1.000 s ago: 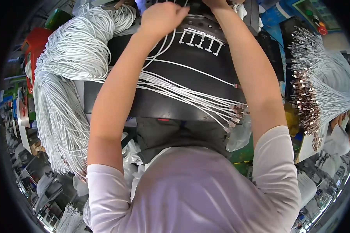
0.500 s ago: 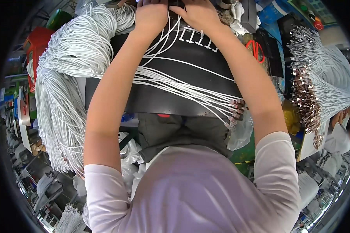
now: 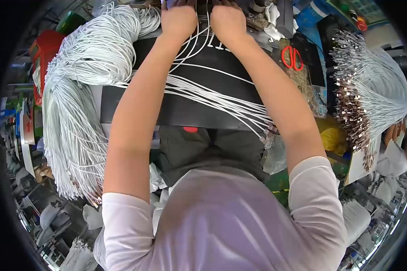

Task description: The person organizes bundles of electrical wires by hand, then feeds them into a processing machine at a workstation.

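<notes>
At the far edge of a black work surface (image 3: pixel 203 113), my left hand (image 3: pixel 180 21) and my right hand (image 3: pixel 229 23) work side by side, backs upward. Their fingers curl around something at the picture's upper edge, which hides what they grip. Thin white cables (image 3: pixel 192 45) come down from between the hands. A loose bundle of white cables (image 3: pixel 212 100) crosses the surface below my forearms, its brownish plug ends (image 3: pixel 271 130) partly behind my right forearm. Small white T-shaped pieces (image 3: pixel 219 44) lie beside my right wrist.
To the left hangs a large heap of white cables (image 3: pixel 95 54), beside a red box (image 3: pixel 45 54). Orange-red scissors (image 3: pixel 292 58) lie right of my right forearm. Farther right is another cable bunch with metal-tipped ends (image 3: pixel 352 108). A yellow bag (image 3: pixel 332 137) sits below it.
My right hand has drawn its outstretched thumb in and curled more tightly. My right forearm has shifted left and covers most of the white T-shaped pieces. My left hand has moved slightly right.
</notes>
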### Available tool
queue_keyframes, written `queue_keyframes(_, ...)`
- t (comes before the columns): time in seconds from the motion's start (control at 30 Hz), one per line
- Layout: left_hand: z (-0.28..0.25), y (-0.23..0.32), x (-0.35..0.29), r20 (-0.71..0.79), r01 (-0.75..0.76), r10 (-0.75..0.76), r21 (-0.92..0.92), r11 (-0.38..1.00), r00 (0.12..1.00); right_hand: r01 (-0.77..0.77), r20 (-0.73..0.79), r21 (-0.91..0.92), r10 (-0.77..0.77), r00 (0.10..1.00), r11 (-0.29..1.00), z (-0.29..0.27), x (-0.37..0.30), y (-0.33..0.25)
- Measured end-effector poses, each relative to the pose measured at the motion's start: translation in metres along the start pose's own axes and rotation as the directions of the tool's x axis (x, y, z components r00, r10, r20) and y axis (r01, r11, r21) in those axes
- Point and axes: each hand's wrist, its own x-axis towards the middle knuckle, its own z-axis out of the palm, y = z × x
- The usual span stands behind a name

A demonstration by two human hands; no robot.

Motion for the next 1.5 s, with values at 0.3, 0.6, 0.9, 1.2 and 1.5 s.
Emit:
queue_keyframes(0.3, -0.153, 0.053, -0.253, 0.611, 0.627, 0.210, -0.779, -0.010, 0.763, -0.370, -0.160, 0.553, 0.531, 0.832, 0.746, -0.170, -0.189, 0.071)
queue_keyframes(0.6, -0.113, 0.022, -0.378, 0.698, 0.620, -0.548, -0.696, -0.364, 0.462, -0.198, -0.155, 0.773, 0.481, 0.863, 0.603, -0.270, -0.225, 0.017)
queue_keyframes(0.9, -0.109, 0.004, -0.368, 0.562, 0.514, -0.674, -0.802, -0.304, 0.480, 0.217, -0.312, 0.768, 0.056, 0.948, 0.602, -0.290, -0.146, 0.010)
queue_keyframes(1.2, -0.103, 0.002, -0.368, 0.528, 0.485, -0.731, -0.820, -0.305, 0.433, -0.937, 0.944, 0.291, 0.216, 0.248, -0.194, -0.191, -0.339, -0.060)
queue_keyframes(1.5, -0.095, -0.005, -0.373, 0.513, 0.472, -0.762, -0.825, -0.312, 0.394, -0.805, 0.691, 0.592, 0.545, 0.475, -0.049, -0.154, -0.349, -0.043)
